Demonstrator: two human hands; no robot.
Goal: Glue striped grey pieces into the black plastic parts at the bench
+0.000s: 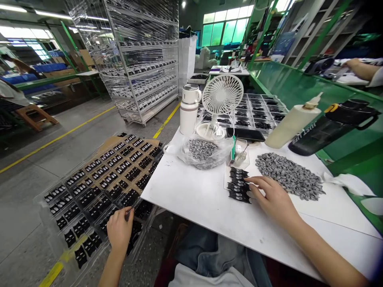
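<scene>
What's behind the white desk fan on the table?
Clear trays of small black parts lie behind the white desk fan, on the bench beyond it. The fan's round head covers whatever sits directly behind it. Clear trays of small black parts.

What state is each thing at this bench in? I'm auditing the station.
Left hand: pinching a thin dark implement.
Right hand: fingers on black strips.
Clear plastic tray: full of black parts.
Plastic bag: open, holding grey pieces.
White squeeze bottle: lying on its side, capped.
Black water bottle: lying on its side, lid shut.
White thermos: upright, lid on.
</scene>
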